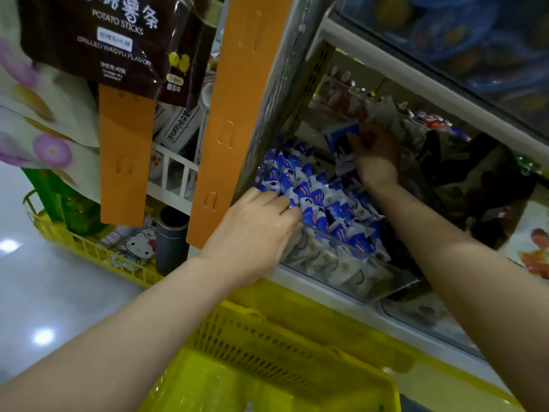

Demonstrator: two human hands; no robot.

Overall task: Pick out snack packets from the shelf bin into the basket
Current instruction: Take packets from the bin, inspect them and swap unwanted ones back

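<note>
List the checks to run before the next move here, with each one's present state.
1. Right hand has a firm hold: ok. It grips the held packets.
2. Held packets are free of the pile: ok. They are raised above it at the back of the bin.
3. Left hand has a packet: cannot tell. Its fingertips are hidden among the pile at the front.
4. Bin front wall will not catch the load: ok, probably, since the load is above its top edge.
5. Basket is in place: ok. It is below the shelf with its mouth open.
6. Room left in the basket: cannot tell. Only part of the inside shows.
</note>
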